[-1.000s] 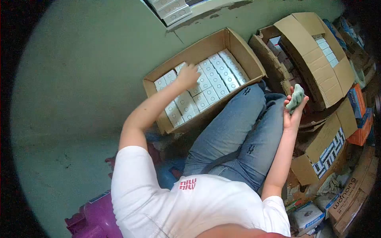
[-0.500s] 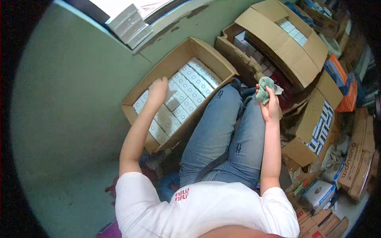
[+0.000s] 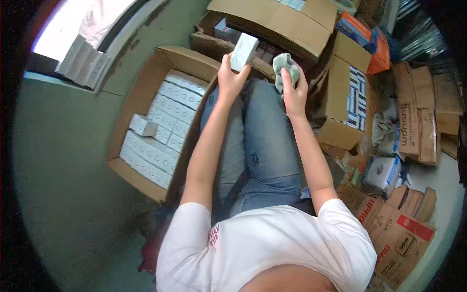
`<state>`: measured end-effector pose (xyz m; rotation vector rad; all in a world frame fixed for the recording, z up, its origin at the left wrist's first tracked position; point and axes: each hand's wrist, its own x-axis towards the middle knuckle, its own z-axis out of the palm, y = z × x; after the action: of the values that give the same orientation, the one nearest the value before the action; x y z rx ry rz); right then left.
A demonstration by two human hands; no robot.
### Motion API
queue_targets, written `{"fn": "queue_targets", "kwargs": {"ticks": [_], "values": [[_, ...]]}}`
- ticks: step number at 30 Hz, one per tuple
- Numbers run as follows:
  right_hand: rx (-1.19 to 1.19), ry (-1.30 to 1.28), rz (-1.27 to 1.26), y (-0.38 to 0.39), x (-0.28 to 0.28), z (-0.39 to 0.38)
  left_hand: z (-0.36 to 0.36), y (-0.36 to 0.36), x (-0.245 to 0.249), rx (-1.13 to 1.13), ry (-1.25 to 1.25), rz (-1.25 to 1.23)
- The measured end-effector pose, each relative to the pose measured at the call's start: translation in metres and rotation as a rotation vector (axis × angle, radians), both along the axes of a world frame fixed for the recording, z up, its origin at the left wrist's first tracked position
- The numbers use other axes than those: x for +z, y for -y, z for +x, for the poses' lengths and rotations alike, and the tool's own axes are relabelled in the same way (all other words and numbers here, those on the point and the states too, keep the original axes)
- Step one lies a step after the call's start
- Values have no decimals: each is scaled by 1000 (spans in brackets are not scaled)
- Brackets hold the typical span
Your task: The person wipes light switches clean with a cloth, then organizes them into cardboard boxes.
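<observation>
Above my left thigh, my left hand (image 3: 232, 78) grips a small white box (image 3: 244, 51) with a round mark on its face. A crumpled pale green cloth (image 3: 282, 68) is in my right hand (image 3: 295, 92), a short way to the right of the white box and not touching it. Beside my left leg an open cardboard box (image 3: 138, 183) holds rows of similar white boxes (image 3: 170, 107). One white box (image 3: 143, 125) sits raised and tilted on top of the rows.
Another open carton (image 3: 272, 19) with flaps out lies ahead. To the right stand a carton of blue-and-white packs (image 3: 335, 92), orange boxes (image 3: 379, 51) and brown cartons (image 3: 411, 112). White boxes (image 3: 82, 63) are stacked on the window ledge at upper left.
My left hand has come out of the cardboard box and moved right, now with a white box in it. The view has turned to the right. The cloth is still in my right hand.
</observation>
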<state>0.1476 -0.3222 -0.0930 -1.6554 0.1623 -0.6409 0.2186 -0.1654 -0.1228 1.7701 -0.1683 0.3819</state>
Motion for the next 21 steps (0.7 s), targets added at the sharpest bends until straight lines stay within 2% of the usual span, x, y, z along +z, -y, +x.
{"fn": "queue_targets", "kwargs": {"ticks": [2,5,8,9,12,15,17,19,21], "values": [[-8,119,-308,10,12,0,-1,2,-13,-49,-86,9],[154,168,-533,14,21,5,-13,-4,-4,-56,-69,65],[101,292,-844,6,20,22,-16,-6,-13,-69,-81,177],[109,308,-865,1,21,26,-18,-3,-11,-88,-62,174],[402,245,-987,-13,12,27,-18,-3,-14,-84,65,258],[415,163,-1035,-14,6,24,-16,-3,-16,-38,21,274],[262,182,-1140,-5,10,32,-21,-3,-7,-89,22,318],[166,94,-1060,2,10,38,-24,0,-7,-114,102,312],[235,122,-1114,1,7,34,-23,0,-7,-84,66,334]]}}
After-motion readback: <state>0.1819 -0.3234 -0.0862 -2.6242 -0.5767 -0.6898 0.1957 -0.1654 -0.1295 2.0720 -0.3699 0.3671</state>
